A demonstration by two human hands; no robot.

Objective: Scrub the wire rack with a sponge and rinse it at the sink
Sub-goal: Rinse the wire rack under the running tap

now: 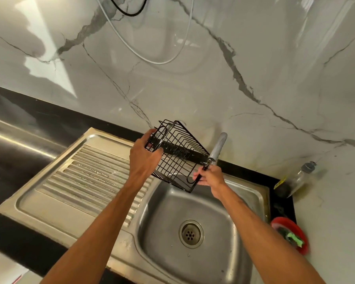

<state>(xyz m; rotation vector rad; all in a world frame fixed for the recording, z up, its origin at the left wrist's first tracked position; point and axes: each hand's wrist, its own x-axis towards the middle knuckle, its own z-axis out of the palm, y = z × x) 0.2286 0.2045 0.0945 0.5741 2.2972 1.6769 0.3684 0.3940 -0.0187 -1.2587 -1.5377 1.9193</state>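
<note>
A black wire rack point(177, 155) is held tilted above the back of the steel sink point(162, 203), under the grey tap point(217, 147). My left hand point(145, 155) grips the rack's upper left end, fingers curled round its rim. My right hand point(210, 177) holds the rack's lower right corner, just below the tap's spout. No water stream is visible. A green sponge point(293, 237) lies in a red dish point(301, 250) on the counter to the right of the sink.
The ribbed steel drainboard point(86, 177) lies to the left of the basin. A clear bottle point(301, 177) stands at the back right corner. The marble wall point(213, 78) rises behind, with white and black cables hanging on it.
</note>
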